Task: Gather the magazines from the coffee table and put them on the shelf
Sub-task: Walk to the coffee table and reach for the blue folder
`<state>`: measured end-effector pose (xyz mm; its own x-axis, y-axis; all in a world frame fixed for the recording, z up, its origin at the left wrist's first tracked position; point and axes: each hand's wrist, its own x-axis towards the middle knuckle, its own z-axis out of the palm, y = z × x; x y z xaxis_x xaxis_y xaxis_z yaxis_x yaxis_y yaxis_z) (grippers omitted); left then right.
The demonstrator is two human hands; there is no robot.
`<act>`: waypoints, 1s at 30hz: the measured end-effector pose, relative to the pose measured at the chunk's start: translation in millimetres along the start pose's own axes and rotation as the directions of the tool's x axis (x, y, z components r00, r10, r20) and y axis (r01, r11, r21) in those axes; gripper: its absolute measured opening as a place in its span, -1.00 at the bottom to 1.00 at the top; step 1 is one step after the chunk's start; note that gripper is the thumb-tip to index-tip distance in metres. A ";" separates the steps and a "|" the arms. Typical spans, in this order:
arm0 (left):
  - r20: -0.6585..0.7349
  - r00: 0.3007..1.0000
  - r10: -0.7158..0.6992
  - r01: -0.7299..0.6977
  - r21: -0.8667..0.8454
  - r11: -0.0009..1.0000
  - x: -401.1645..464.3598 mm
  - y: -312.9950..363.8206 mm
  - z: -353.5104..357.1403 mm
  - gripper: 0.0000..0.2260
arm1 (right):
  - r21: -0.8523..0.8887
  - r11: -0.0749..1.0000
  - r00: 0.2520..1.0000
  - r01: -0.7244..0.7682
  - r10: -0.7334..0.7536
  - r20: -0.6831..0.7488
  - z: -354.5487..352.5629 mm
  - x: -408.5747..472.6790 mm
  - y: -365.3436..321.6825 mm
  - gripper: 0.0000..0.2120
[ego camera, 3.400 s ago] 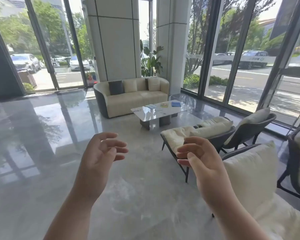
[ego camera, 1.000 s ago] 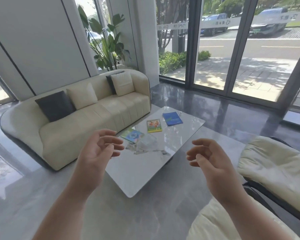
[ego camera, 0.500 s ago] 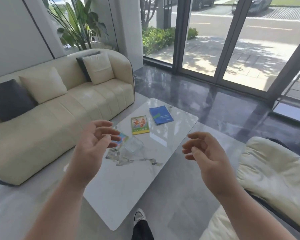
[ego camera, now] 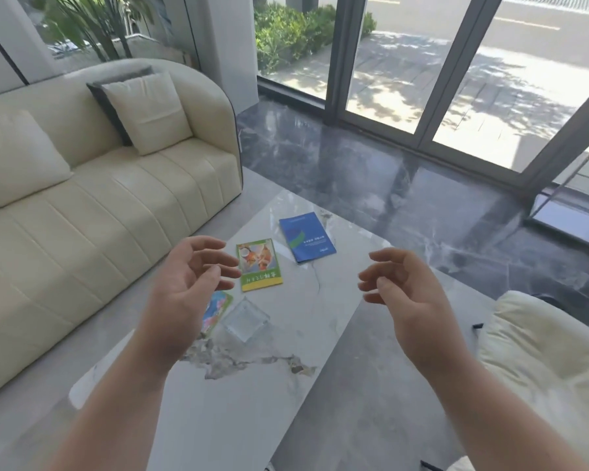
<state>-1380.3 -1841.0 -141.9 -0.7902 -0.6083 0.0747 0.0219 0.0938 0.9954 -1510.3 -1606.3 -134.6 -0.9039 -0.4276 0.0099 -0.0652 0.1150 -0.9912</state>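
Both hands are raised above the coffee table [ego camera: 252, 419], palms turned toward each other, fingers loosely curled and spread, neither one gripping or touching anything. The left hand [ego camera: 184, 290] hangs over the table's left side, its fingertips close to the edge of the green magazine as seen from the head camera. The right hand [ego camera: 405, 294] floats over the table's right edge, well apart from the left.

3 magazines lie flat on the white marble top, in a loose line running away from the person. The blue magazine [ego camera: 307, 236] sits farthest off, near the far end of the table. The green magazine [ego camera: 259, 265], with a picture on its cover and a yellow-green band of text, lies just beside it, apart from it by a narrow strip of bare stone. The third magazine [ego camera: 216, 309], with a colourful cover, is nearest and partly hidden behind the left hand. A clear glass ashtray [ego camera: 245, 319] rests just beside that third magazine, touching or nearly touching its corner; which one, I cannot tell.

A cream sofa [ego camera: 82, 226] with pale cushions stands along the table's left side. A cream-cushioned chair [ego camera: 541, 351] sits to the right. Glass doors [ego camera: 456, 79] line the far wall.
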 end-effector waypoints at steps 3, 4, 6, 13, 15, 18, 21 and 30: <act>-0.074 0.997 0.001 -0.003 -0.027 1.000 42.8 -4.3 2.7 -0.76 | -0.014 1.000 0.999 -0.006 0.007 0.041 0.9 51.6 7.7 -0.69; -0.098 0.995 0.003 -0.006 -0.025 1.000 55.7 -5.3 5.0 -0.76 | -0.019 1.000 0.999 -0.007 0.008 0.054 0.4 69.0 10.6 -0.70; -0.144 0.990 0.000 -0.003 -0.017 1.000 81.5 -11.9 13.1 -0.76 | -0.030 0.999 0.995 -0.014 0.016 0.097 -1.9 109.1 18.9 -0.68; -0.387 0.922 -0.031 0.028 -0.013 1.000 181.6 -66.1 103.1 -0.75 | -0.065 0.998 0.933 0.005 0.019 0.360 -29.8 298.0 71.3 -0.65; -0.479 0.876 -0.053 0.043 -0.032 0.999 210.1 -89.5 138.1 -0.76 | -0.081 0.997 0.902 -0.005 0.039 0.430 -36.3 353.7 95.6 -0.64; -0.578 0.809 -0.107 0.082 -0.069 0.994 248.5 -126.4 191.0 -0.77 | -0.121 0.992 0.855 -0.040 0.097 0.509 -47.3 422.7 134.6 -0.66; -0.638 0.754 -0.159 0.123 -0.101 0.987 279.3 -163.1 236.1 -0.77 | -0.154 0.985 0.822 -0.076 0.149 0.549 -53.6 474.2 176.7 -0.66; -0.732 0.642 -0.229 0.224 -0.107 0.969 305.3 -389.8 300.8 -0.76 | -0.377 0.915 0.817 -0.142 0.323 0.478 -34.1 560.1 443.2 -0.74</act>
<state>-1814.3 -1826.1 -525.4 -0.0639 -0.9887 -0.1359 -0.0908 -0.1298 0.9874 -2059.8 -1764.3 -564.0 -0.5576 -0.7403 -0.3755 -0.0909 0.5041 -0.8588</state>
